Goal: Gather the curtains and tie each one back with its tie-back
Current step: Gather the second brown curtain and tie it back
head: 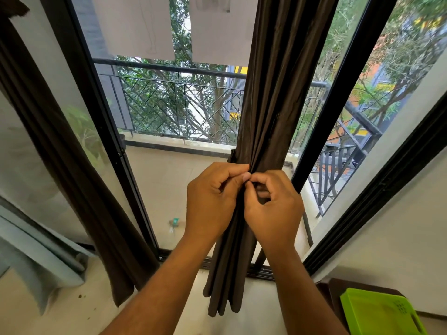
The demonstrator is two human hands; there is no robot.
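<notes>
Nearest, low and right of the gathered curtain (263,112), a green tray (382,315) lies on a dark stand. Both forearms reach up to the curtain at its waist, where the folds are drawn into one tight bundle that hangs on to the floor below. The left hand (212,199) has its fingers curled and pinches the bundle's left edge; the right hand (273,204), fingers curled too, pinches the folds just beside it, the two thumbs touching. Whether a tie-back lies between the fingers cannot be told. Left of this curtain, well apart, a second curtain (55,151) hangs loose along the glass. Behind the curtain lie the balcony floor, then a railing (169,68) and trees.
</notes>
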